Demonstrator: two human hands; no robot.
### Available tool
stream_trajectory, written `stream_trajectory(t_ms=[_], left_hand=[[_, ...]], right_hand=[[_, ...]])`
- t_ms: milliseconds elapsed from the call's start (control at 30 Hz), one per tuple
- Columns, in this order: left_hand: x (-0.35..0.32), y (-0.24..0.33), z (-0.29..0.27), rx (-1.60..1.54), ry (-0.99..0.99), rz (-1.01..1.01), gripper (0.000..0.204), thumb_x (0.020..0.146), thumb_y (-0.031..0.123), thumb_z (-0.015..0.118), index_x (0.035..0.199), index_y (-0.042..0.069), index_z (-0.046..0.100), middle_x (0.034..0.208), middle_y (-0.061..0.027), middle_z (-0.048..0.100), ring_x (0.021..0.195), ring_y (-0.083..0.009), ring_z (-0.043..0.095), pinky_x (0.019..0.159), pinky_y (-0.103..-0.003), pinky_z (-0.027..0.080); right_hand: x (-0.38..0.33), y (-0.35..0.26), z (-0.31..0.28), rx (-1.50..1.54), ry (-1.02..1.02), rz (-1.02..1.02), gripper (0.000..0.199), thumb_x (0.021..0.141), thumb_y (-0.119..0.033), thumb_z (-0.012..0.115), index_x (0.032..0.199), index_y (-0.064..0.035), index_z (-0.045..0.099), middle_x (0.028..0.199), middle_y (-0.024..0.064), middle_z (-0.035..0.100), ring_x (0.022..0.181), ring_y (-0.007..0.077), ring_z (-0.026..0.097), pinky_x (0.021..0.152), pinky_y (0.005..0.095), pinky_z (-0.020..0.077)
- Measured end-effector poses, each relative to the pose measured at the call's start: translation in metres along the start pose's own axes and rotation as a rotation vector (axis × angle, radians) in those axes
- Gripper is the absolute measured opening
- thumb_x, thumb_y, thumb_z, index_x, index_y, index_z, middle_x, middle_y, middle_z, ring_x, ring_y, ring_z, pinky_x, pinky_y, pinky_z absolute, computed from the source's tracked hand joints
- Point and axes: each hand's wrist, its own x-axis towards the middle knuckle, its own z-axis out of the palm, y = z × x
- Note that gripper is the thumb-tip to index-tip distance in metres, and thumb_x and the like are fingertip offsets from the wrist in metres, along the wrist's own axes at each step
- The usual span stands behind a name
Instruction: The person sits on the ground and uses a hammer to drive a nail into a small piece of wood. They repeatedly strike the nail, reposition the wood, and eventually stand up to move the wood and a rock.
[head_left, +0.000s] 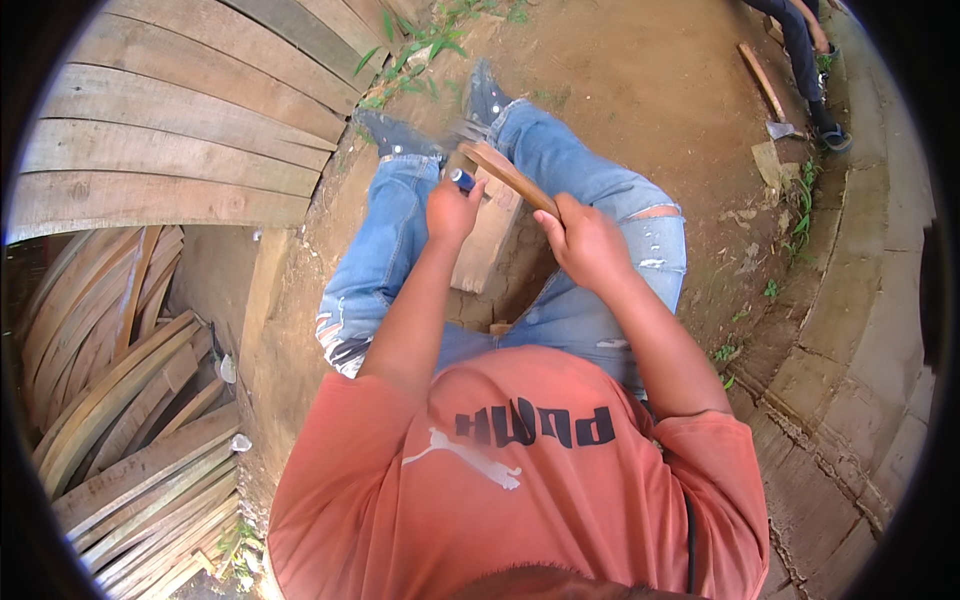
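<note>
My left hand [452, 212] is closed around a short blue-handled tool that looks like a chisel [462, 180]; its working end is hard to make out. My right hand [588, 238] grips the wooden handle of a hammer [512, 177]. The hammer's head is smeared by motion, just beyond the blue handle and above the far part of a wooden block [484, 252]. This block lies lengthwise between my outstretched legs in torn blue jeans [590, 160], under both tools.
Wide planks [170, 150] rise at the far left, with stacked timber [120, 400] below them. At the far right, an axe [764, 84] lies near another person's leg [800, 60]. A brick-like paved edge [840, 290] curves along the right side of the dirt ground [640, 70].
</note>
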Motion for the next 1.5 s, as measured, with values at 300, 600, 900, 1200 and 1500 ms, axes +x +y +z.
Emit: stream_trajectory(t_ms=[300,600,900,1200,1500], left_hand=[[-0.004,-0.005,0.015,-0.071,0.005,-0.002,0.039,0.093,0.038,0.079,0.105,0.000,0.074,0.101,-0.0245,0.076,0.096,-0.0462,0.073,0.082,-0.054,0.057],[-0.007,-0.011,0.018,-0.094,-0.014,-0.039,0.051,0.102,0.040,0.072,0.130,-0.002,0.061,0.115,-0.0262,0.076,0.101,-0.0434,0.076,0.083,-0.050,0.060],[-0.019,-0.083,-0.011,-1.046,-0.263,-0.635,0.038,0.107,0.026,0.070,0.140,0.011,0.059,0.130,-0.0118,0.070,0.109,-0.0227,0.073,0.094,-0.039,0.062],[-0.038,-0.012,-0.036,-0.276,-0.174,0.081,0.030,0.100,0.029,0.078,0.122,0.009,0.074,0.105,-0.0148,0.081,0.096,-0.0289,0.078,0.083,-0.041,0.059],[-0.028,-0.007,-0.024,-0.070,-0.162,0.099,0.031,0.099,0.039,0.077,0.119,0.015,0.075,0.096,-0.0137,0.080,0.094,-0.0353,0.077,0.079,-0.046,0.059]], right_hand=[[-0.006,-0.015,-0.006,-0.141,0.040,-0.119,0.033,0.107,-0.039,0.063,0.100,-0.0064,0.057,0.076,0.0215,0.071,0.073,0.0464,0.071,0.062,0.0573,0.0547],[-0.003,0.016,0.009,-0.075,-0.050,0.034,0.036,0.107,-0.038,0.063,0.098,-0.0039,0.061,0.083,0.0248,0.071,0.082,0.0503,0.069,0.071,0.0600,0.0530],[-0.016,0.067,0.037,0.332,0.025,0.323,0.045,0.111,-0.041,0.058,0.100,0.0019,0.065,0.088,0.0267,0.070,0.087,0.0482,0.068,0.078,0.0516,0.0524],[-0.012,0.066,0.041,0.247,0.022,0.281,0.045,0.111,-0.040,0.059,0.097,0.0022,0.064,0.084,0.0264,0.067,0.080,0.0446,0.066,0.075,0.0507,0.0509],[-0.014,0.022,0.009,0.064,0.073,0.108,0.037,0.107,-0.040,0.064,0.100,-0.0035,0.064,0.086,0.0261,0.070,0.086,0.0511,0.068,0.073,0.0590,0.0514]])
